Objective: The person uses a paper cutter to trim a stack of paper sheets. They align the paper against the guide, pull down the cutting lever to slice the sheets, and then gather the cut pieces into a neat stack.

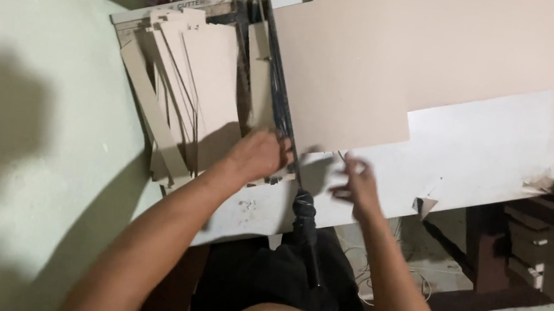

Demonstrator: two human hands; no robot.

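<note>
Left hand: our left hand [260, 154] lies curled on the paper cutter's blade arm [280, 95], fingers closed over it.
Right hand: our right hand [357, 185] hovers just right of the arm, fingers spread, holding nothing.
Large board: the beige cardboard sheet [418, 44] lies right of the arm.
Cut strips: cardboard strips [191, 80] are piled left of the arm.
Handle: the black handle [305, 233] points toward our body.
</note>
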